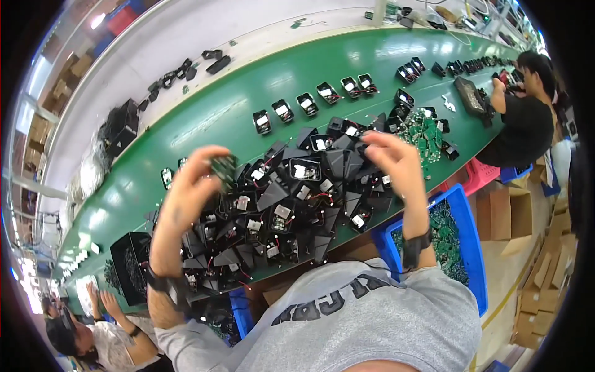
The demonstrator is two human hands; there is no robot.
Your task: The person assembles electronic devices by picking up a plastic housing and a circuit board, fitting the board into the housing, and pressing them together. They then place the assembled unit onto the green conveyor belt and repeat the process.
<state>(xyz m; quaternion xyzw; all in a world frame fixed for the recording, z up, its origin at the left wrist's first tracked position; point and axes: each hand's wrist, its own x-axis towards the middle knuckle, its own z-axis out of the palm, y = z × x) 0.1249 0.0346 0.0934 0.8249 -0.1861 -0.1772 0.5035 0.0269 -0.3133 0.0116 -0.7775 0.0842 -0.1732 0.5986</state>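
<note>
Nearest the camera, at six o'clock, lies the person's grey shirt (372,322) with dark lettering, and both forearms rise from it, each with a black wrist strap.

At nine o'clock from the picture's middle, the left hand (192,186) is raised above the pile, its fingers curled around a small green circuit board (224,168) pinched at the fingertips. At about two o'clock from the middle, the right hand (393,162) is closed on a black plastic housing (365,155), held just above the heap; how firmly it grips cannot be told, as the hand is blurred.

Between and beneath the hands sits a dense heap of black housings (279,217) with red and black wires, spread over the green worktop (204,118). At four o'clock, a blue bin (468,248) holds green circuit boards, just beside the right forearm. At eight o'clock, a black box (131,263) stands on the worktop's edge.

Farther out, at twelve o'clock, a row of open black housings (310,102) lies spaced along the worktop. At one o'clock, a loose pile of green boards (424,127) lies near the heap.

Farthest, at two o'clock, another person in a black shirt (527,127) works at the worktop's end; at seven o'clock, a third person's hands (108,304) show.
</note>
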